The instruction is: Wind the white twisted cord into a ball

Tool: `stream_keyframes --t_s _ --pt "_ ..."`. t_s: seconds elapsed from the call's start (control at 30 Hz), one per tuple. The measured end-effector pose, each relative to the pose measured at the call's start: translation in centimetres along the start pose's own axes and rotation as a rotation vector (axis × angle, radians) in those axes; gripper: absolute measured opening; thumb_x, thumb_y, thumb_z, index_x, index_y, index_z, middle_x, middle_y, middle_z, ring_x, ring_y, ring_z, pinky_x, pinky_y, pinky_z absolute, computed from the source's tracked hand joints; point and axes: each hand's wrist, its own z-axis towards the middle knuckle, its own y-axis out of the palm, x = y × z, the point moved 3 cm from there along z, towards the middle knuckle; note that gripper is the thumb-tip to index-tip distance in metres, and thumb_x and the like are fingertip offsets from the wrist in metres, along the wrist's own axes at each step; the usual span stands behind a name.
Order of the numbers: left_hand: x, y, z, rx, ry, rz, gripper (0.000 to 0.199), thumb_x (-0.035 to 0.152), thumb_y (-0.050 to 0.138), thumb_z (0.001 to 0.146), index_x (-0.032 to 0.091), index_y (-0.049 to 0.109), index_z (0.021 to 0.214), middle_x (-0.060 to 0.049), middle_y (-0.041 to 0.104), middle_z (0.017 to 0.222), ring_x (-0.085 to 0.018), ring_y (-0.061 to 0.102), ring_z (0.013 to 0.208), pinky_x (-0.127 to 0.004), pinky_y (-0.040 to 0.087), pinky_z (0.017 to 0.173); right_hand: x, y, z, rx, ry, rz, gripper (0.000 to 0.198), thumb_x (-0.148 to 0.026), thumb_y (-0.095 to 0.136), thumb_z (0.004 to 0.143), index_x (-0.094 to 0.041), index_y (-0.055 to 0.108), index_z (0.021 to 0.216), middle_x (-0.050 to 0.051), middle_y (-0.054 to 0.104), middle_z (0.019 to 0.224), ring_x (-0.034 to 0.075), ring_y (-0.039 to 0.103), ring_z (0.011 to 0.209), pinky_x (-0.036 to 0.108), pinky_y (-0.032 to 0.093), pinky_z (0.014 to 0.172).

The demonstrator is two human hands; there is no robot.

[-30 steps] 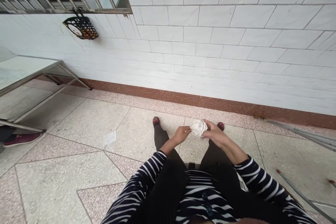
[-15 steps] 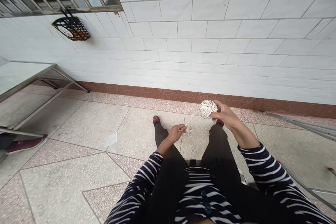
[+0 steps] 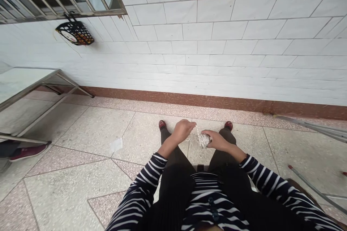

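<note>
A ball of white cord (image 3: 204,140) sits in my right hand (image 3: 217,140), whose fingers wrap its right side. From the ball a short length of cord (image 3: 197,130) runs up to my left hand (image 3: 184,130). The left fingers are pinched together on that cord, a little above and to the left of the ball. Some loose strands hang under the left hand against the pale floor. Both hands are in front of my knees.
A metal-framed table (image 3: 35,79) stands at the left, with another person's dark red shoe (image 3: 28,151) below it. A dotted bag (image 3: 75,33) hangs from the window bars. White paper (image 3: 116,145) lies on the floor. Metal tubing (image 3: 311,184) is at the right.
My right hand has brought the ball down and left, closer to my body. My left hand has risen slightly, and the cord between the hands is shorter.
</note>
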Motion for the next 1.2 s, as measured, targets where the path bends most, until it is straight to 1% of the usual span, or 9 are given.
stream_keyframes --t_s 0.1,0.23,0.43,0.57,0.67,0.77,0.87,1.03,1.2 --pt "-1.3 0.5 0.6 -0.030 -0.128 -0.108 0.029 0.029 0.046 0.097 0.019 0.072 0.088 -0.004 0.071 0.077 -0.018 0.063 0.076 -0.026 0.043 0.074 -2.6 0.5 -2.0 -0.173 -0.087 0.231 0.059 -0.007 0.072 0.058 -0.024 0.062 0.114 0.002 0.067 0.107 0.022 0.063 0.096 0.030 0.048 0.078" --pt "-1.9 2.8 0.3 -0.030 -0.198 -0.251 0.032 0.033 0.047 0.096 0.018 0.071 0.081 -0.003 0.071 0.075 -0.018 0.064 0.073 -0.025 0.043 0.073 -6.3 -2.1 -2.2 -0.290 -0.115 0.665 0.060 -0.017 0.081 0.057 -0.024 0.064 0.114 0.003 0.067 0.107 0.025 0.062 0.102 0.035 0.048 0.086" --pt "-5.3 5.7 -1.7 -0.087 -0.423 -0.269 0.028 0.025 0.047 0.093 0.016 0.071 0.082 -0.007 0.072 0.080 -0.021 0.067 0.079 -0.030 0.047 0.079 -7.4 -7.1 -0.3 0.077 0.067 0.838 0.057 -0.016 0.078 0.055 -0.025 0.066 0.110 0.002 0.067 0.101 0.019 0.062 0.083 0.028 0.052 0.065" --pt "-4.4 6.3 -2.0 -0.077 -0.388 -0.332 0.033 0.023 0.062 0.084 0.017 0.065 0.116 -0.009 0.071 0.111 -0.023 0.065 0.104 -0.034 0.047 0.094 -6.8 -6.7 0.6 0.136 0.228 0.857 0.055 -0.019 0.074 0.056 -0.023 0.065 0.109 0.000 0.066 0.087 0.013 0.057 0.065 0.024 0.048 0.052" --pt "-1.3 6.2 -0.3 -0.051 -0.272 -0.501 0.042 0.027 0.068 0.081 0.018 0.062 0.122 -0.007 0.069 0.118 -0.024 0.063 0.108 -0.034 0.047 0.097 -7.1 -5.2 0.8 0.085 0.252 0.801 0.052 -0.016 0.075 0.054 -0.022 0.065 0.105 -0.002 0.065 0.079 0.013 0.058 0.064 0.023 0.051 0.052" --pt "1.0 6.0 1.3 -0.009 -0.237 -0.591 0.024 0.024 0.058 0.087 0.014 0.068 0.106 -0.007 0.073 0.101 -0.023 0.065 0.095 -0.033 0.050 0.089 -7.7 -4.4 0.8 0.043 0.202 0.732 0.052 -0.015 0.075 0.055 -0.022 0.062 0.105 -0.003 0.063 0.076 0.014 0.058 0.065 0.023 0.052 0.052" --pt "1.6 6.1 0.7 -0.003 -0.241 -0.575 0.028 0.025 0.042 0.095 0.014 0.068 0.098 -0.004 0.073 0.083 -0.018 0.065 0.081 -0.029 0.049 0.081 -7.0 -5.5 1.2 0.132 0.144 0.686 0.051 -0.020 0.075 0.057 -0.022 0.059 0.105 -0.002 0.063 0.079 0.014 0.058 0.066 0.023 0.051 0.050" --pt "1.4 5.8 -2.7 -0.187 -0.188 -0.285 0.027 0.032 0.041 0.098 0.020 0.066 0.093 0.001 0.067 0.067 -0.016 0.061 0.066 -0.024 0.044 0.071 -2.1 -7.6 2.9 0.434 0.172 0.296 0.052 -0.029 0.065 0.068 -0.023 0.049 0.118 0.001 0.061 0.091 0.020 0.058 0.078 0.030 0.051 0.060" --pt "1.8 2.7 -1.4 -0.155 0.015 0.037 0.029 0.030 0.044 0.098 0.019 0.068 0.086 -0.007 0.068 0.075 -0.022 0.062 0.079 -0.032 0.043 0.085 0.8 -2.8 2.6 0.277 0.126 -0.002 0.054 -0.009 0.065 0.061 -0.023 0.059 0.114 0.007 0.055 0.104 0.029 0.049 0.108 0.038 0.043 0.086"
